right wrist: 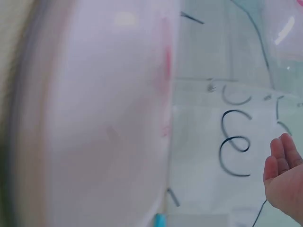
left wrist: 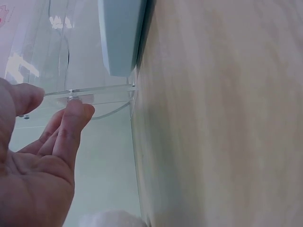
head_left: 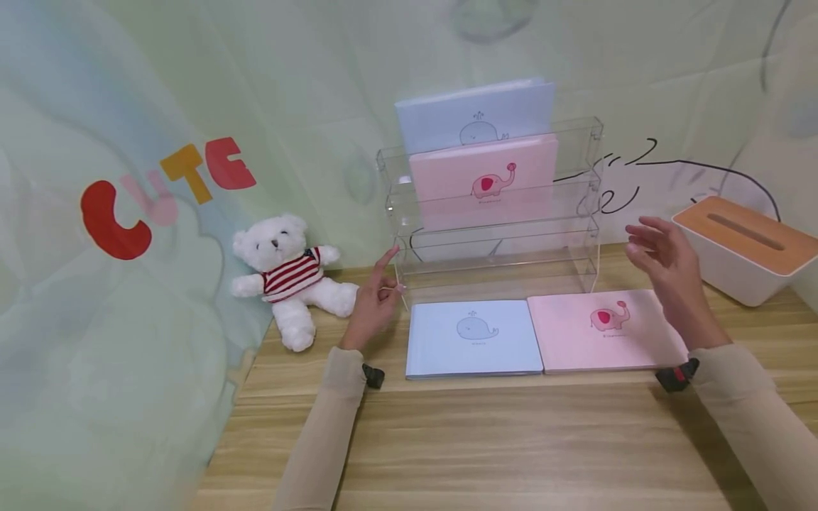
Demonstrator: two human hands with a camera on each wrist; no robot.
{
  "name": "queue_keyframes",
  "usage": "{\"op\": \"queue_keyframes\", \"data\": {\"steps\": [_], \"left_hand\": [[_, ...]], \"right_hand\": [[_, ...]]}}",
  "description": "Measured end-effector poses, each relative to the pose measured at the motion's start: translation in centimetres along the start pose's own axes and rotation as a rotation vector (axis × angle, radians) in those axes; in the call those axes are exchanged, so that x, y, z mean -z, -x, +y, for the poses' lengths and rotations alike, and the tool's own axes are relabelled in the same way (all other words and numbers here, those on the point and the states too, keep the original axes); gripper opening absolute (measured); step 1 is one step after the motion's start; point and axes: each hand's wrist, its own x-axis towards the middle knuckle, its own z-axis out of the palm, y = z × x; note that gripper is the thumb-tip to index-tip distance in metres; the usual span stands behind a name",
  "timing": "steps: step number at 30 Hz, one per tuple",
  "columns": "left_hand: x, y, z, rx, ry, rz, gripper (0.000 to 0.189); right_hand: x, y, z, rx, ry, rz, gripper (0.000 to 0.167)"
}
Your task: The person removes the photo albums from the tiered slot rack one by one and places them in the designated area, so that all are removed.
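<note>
"At the left end of the clear rack (head_left: 505, 265), what is listed?"

"One left hand (head_left: 371, 305): unclenched, fingertips against the rack's outer side, wrapped round nothing; probably placed there to steady it. Forearm slanting up from below."

"And at the right end?"

"One right hand (head_left: 667, 262): raised, empty, fingers loosely bent and pointing towards the rack, apart from it."

"Booklets?"

"Four. Upright in the rack's upper tiers: one standing blue booklet (head_left: 434, 124), behind one standing pink booklet (head_left: 444, 181), staggered apparently so both covers show. Flat on the tabletop (head_left: 486, 447), before the rack: one lying blue booklet (head_left: 441, 348) and one lying pink booklet (head_left: 569, 348), edge to edge, covers up, seemingly for easy reach."

"Outermost?"

"White bear (head_left: 290, 277), seated left; tissue box (head_left: 735, 266), right; both presumably set aside to leave room."
</note>
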Motion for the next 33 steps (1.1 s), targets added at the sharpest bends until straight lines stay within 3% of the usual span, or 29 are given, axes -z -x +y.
{"op": "queue_keyframes", "data": {"steps": [5, 12, 25, 33], "left_hand": [[0.2, 0.0, -0.2, 0.000, 0.004, -0.003, 0.082], [0.5, 0.1, -0.1, 0.015, 0.006, -0.011, 0.085], [0.1, 0.0, 0.2, 0.020, -0.012, -0.017, 0.084], [0.2, 0.0, 0.0, 0.017, -0.009, -0.013, 0.083]], "right_hand": [[-1.1, -0.8, -2.1, 0.059, -0.013, -0.004, 0.059], [-3.0, -1.6, -4.4, 0.162, -0.113, -0.016, 0.057], [-6.0, -3.1, -6.3, 0.239, -0.185, -0.047, 0.056], [-6.6, -4.9, -7.8, 0.292, -0.186, -0.050, 0.053]]}}
